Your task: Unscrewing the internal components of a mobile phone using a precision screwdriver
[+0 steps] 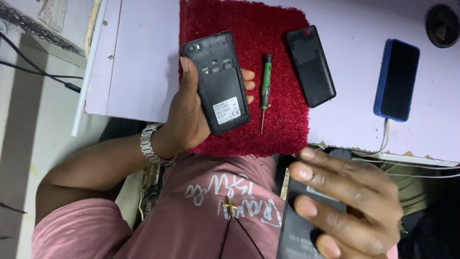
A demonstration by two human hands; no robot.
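Head view: my left hand fingers clasp one opened phone, camera end pointing away; right hand fingers grip one battery.

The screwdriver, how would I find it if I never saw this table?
Look at the red mat on the pale table. The screwdriver lies there between the opened phone in the left hand and a black cover. It is thin, with a green handle.
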